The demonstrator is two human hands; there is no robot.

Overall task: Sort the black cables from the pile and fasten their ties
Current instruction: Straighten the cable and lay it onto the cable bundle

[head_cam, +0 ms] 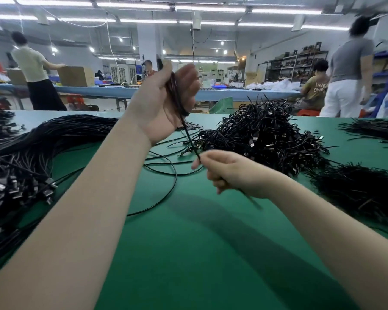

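Observation:
My left hand (166, 101) is raised above the green table (188, 253), palm toward me, gripping a coiled black cable (175, 95). A thin black tie strand (189, 139) runs down from the coil to my right hand (229, 171), which pinches it in curled fingers; its end sticks out below the fist. One loose black cable (166, 173) loops on the table under my hands. A tangled pile of bundled black cables (262, 135) lies just behind my right hand.
A long sheaf of straight black cables with USB plugs (20, 166) covers the left of the table. A heap of black ties (363, 191) lies at right, with more strands (372, 128) beyond. Several people (345, 72) work at benches behind.

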